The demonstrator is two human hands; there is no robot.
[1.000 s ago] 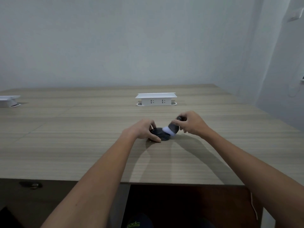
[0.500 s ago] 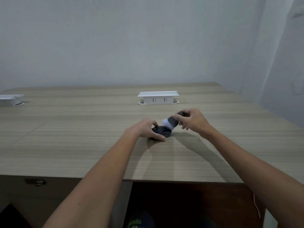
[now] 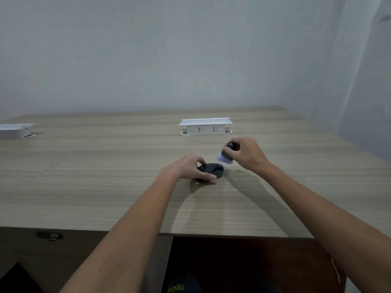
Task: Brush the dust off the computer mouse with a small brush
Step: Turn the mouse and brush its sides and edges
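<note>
Wall (image 3: 190, 49), pale and plain, fills the upper part of the view behind the wooden table (image 3: 105, 187); the table's grain runs side to side and its near edge ends above a dark gap. Taking the white socket box (image 3: 205, 126) at the middle of the table as the landmark: a second white box (image 3: 14, 130) sits far to its left at the frame's edge; both bare forearms reach in from the near side towards it. The left hand (image 3: 184, 169) lies nearer than the socket box and slightly to its left, fingers and thumb closed around the black computer mouse (image 3: 211, 169), which rests on the table nearer than the box, pinned at its left end. The right hand (image 3: 246, 155) is just nearer than the socket box and to its right, fingers wrapped on the dark handle of the small brush (image 3: 227, 154); the pale bristles point down and left, blurred, raised just above and to the right of the mouse, apparently not touching it.
</note>
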